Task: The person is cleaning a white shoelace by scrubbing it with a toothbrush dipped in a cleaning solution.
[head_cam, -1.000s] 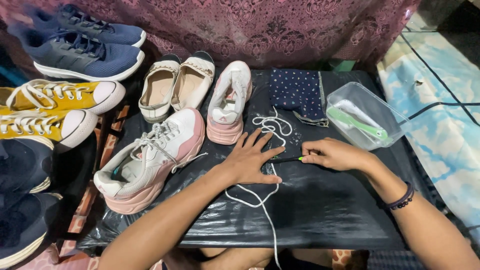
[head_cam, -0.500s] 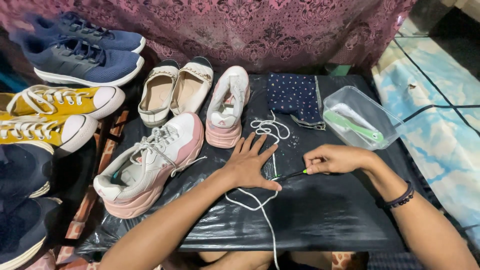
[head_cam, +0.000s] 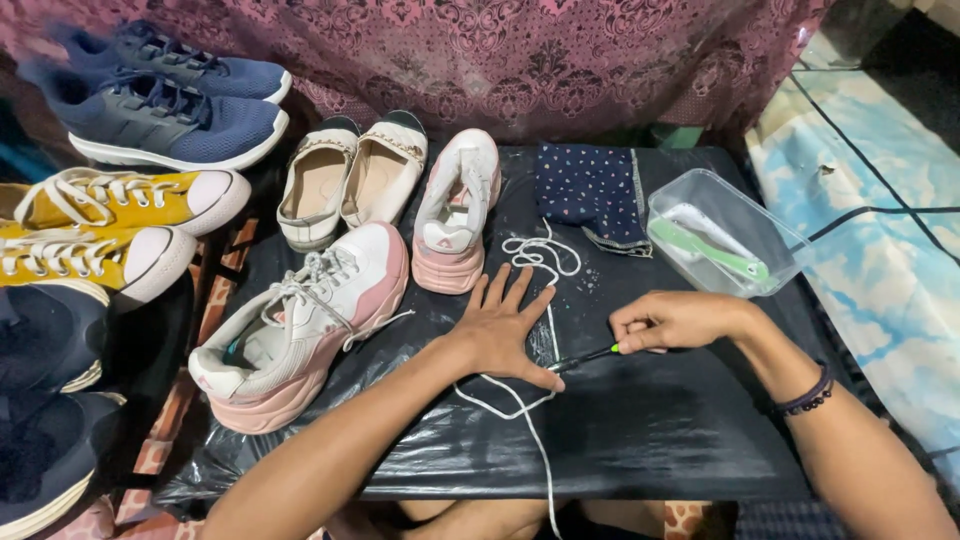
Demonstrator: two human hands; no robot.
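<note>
White lace pinned mid-frame by left hand, fingers spread flat; right hand fingers pinch thin tool.

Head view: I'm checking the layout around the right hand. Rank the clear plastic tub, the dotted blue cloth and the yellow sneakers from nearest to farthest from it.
From the right hand, which pinches a thin tool:
1. Clear plastic tub, just beyond the hand, on the table's right side.
2. Dotted blue cloth, farther back, towards the middle of the table.
3. Yellow sneakers, far across on the left, off the table.
</note>
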